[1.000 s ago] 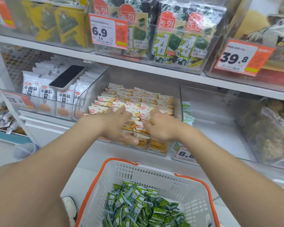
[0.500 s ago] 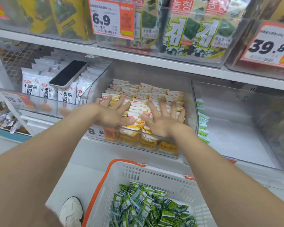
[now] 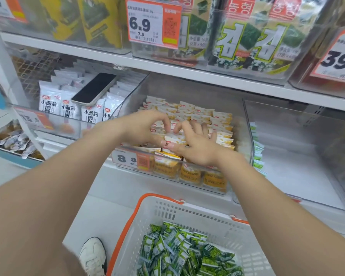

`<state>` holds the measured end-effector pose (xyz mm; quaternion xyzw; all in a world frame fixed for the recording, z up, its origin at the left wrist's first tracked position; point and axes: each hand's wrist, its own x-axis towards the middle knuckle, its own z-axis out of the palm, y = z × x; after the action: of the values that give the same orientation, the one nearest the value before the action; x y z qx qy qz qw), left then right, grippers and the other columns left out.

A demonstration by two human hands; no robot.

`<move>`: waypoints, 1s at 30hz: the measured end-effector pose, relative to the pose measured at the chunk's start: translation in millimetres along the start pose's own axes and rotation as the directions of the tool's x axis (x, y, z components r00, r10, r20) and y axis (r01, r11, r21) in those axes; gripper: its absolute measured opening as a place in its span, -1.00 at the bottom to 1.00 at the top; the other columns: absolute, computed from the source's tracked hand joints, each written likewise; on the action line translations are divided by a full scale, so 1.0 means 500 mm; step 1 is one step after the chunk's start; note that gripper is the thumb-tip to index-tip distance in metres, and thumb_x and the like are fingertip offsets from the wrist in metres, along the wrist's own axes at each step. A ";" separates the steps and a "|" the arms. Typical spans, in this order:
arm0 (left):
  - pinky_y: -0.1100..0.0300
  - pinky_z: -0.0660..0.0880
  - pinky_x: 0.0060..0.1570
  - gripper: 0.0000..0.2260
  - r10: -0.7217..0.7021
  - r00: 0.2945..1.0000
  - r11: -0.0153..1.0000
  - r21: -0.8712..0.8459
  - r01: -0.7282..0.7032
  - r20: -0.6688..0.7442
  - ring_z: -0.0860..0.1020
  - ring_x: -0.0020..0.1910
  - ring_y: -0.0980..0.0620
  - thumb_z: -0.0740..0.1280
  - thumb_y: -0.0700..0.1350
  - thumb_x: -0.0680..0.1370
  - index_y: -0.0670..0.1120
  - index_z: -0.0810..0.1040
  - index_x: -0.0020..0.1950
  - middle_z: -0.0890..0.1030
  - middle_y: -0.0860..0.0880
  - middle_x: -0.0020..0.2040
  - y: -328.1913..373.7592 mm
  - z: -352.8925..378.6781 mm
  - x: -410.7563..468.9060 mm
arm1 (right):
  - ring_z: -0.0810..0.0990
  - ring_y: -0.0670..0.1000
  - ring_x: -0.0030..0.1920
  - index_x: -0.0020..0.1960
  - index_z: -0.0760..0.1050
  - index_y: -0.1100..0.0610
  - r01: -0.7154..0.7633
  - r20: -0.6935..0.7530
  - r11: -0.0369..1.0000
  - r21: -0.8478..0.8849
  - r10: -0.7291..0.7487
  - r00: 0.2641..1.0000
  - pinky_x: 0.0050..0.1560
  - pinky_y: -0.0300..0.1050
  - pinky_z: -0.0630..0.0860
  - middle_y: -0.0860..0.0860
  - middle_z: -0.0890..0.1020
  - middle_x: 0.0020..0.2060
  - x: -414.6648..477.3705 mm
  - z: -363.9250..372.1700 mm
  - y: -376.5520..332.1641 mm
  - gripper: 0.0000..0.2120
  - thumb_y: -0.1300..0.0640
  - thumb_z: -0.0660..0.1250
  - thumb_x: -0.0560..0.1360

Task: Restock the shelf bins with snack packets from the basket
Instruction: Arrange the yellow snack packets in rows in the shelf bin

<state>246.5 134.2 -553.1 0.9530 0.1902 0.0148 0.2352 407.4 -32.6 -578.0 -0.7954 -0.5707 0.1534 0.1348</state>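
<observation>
Yellow packets (image 3: 221,124) stand in rows in the middle bin (image 3: 245,154), whose front price tag (image 3: 127,158) reads 8.8. The left hand (image 3: 145,126) and right hand (image 3: 195,146) meet over the front rows, fingers curled and thumbs pinching a bunch of them. Green packets (image 3: 179,251) lie in the orange-rimmed basket (image 3: 187,208) below. To the left, a phone (image 3: 94,88) rests on white packets (image 3: 68,109) marked 小面筋. The right bin (image 3: 291,166) shows bare floor beside a green row (image 3: 257,154) along its left wall. Above, an upper tag (image 3: 153,22) reads 6.9.
</observation>
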 end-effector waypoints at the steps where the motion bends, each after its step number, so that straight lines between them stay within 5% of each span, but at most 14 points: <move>1: -0.03 0.49 0.28 -0.72 0.038 0.999 0.999 0.005 -0.038 -0.009 0.53 0.22 0.10 0.59 0.23 0.40 0.30 0.60 0.04 0.56 0.20 0.18 0.003 -0.005 0.001 | 0.10 0.31 0.53 0.12 0.26 -0.30 0.029 -0.027 0.999 0.029 -0.029 0.999 0.46 0.51 -0.07 0.09 0.28 0.44 0.000 -0.003 0.001 -0.66 -0.46 0.21 0.50; 4: -0.06 0.51 0.24 -0.82 0.059 0.997 0.998 0.012 -0.059 0.042 0.55 0.12 0.16 0.61 0.21 0.40 0.32 0.67 -0.07 0.59 0.25 0.05 0.010 0.002 0.006 | 0.40 0.18 0.32 -0.10 0.53 -0.19 0.100 -0.091 0.993 0.061 -0.095 0.991 0.36 0.49 0.25 -0.07 0.50 0.06 0.005 -0.013 0.010 -0.58 -0.52 0.28 0.38; 6: -0.05 0.52 0.21 -0.85 0.036 0.999 0.999 0.025 -0.037 0.033 0.54 0.09 0.15 0.61 0.18 0.40 0.30 0.69 -0.11 0.59 0.26 0.02 0.016 0.012 0.012 | 0.43 0.13 0.34 -0.22 0.61 -0.15 0.096 -0.108 0.994 0.057 -0.090 0.990 0.34 0.47 0.30 -0.12 0.59 -0.04 0.010 -0.016 0.011 -0.55 -0.53 0.35 0.35; 14: 0.01 0.50 0.29 -0.88 -0.034 0.996 0.988 0.156 0.022 0.077 0.53 0.36 0.00 0.54 -0.01 0.51 0.22 0.71 -0.17 0.61 0.02 0.31 0.038 0.026 0.011 | 0.10 0.28 0.59 -0.21 0.63 -0.13 -0.034 0.001 0.997 -0.063 0.034 0.999 0.45 0.56 0.04 0.10 0.39 0.36 0.003 -0.015 -0.022 -0.68 -0.38 0.45 0.41; 20: -0.05 0.45 0.37 -0.83 -0.078 0.993 0.997 0.027 0.076 0.085 0.52 0.30 0.12 0.56 0.13 0.49 0.28 0.66 0.04 0.58 0.23 0.22 0.032 -0.039 -0.023 | 0.33 0.24 0.40 0.02 0.36 -0.18 -0.028 -0.030 0.999 0.019 0.029 0.999 0.40 0.50 0.20 0.00 0.42 0.31 0.001 -0.029 -0.014 -0.63 -0.46 0.20 0.50; 23: 0.07 0.43 0.32 -0.45 -0.162 0.982 0.984 0.086 0.154 0.095 0.45 0.26 0.14 0.66 0.13 0.34 0.24 0.56 0.28 0.46 0.21 0.29 0.025 -0.073 -0.058 | -0.20 0.24 0.64 0.52 0.06 -0.35 -0.029 0.022 0.993 -0.116 0.032 0.999 0.47 0.54 -0.28 -0.03 -0.02 0.66 0.001 -0.020 -0.023 -0.24 -0.63 0.03 0.41; 25: 0.09 0.42 0.31 -0.40 -0.208 0.971 0.957 0.229 0.178 0.116 0.43 0.25 0.09 0.66 0.06 0.37 0.22 0.54 0.36 0.42 0.16 0.26 0.025 -0.069 -0.065 | -0.45 0.19 0.59 0.59 -0.28 -0.39 0.012 0.098 0.973 -0.232 0.011 0.995 0.44 0.47 -0.46 -0.07 -0.32 0.64 0.009 -0.011 -0.042 -0.07 -0.70 -0.04 0.36; 30: -0.07 0.56 0.18 -0.58 -0.251 0.967 0.942 0.221 0.252 -0.034 0.59 0.16 -0.11 0.74 0.09 0.21 0.28 0.63 -0.06 0.52 0.03 0.20 0.033 -0.044 -0.047 | -0.51 0.18 0.57 0.57 -0.37 -0.39 0.024 0.194 0.964 -0.266 0.030 0.980 0.46 0.46 -0.44 -0.10 -0.40 0.61 0.047 0.009 -0.034 -0.11 -0.69 -0.15 0.37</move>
<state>228.3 121.8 -524.4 0.9412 0.3115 -0.0343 0.1260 397.8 -4.7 -577.4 -0.7881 -0.5954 0.1530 -0.0310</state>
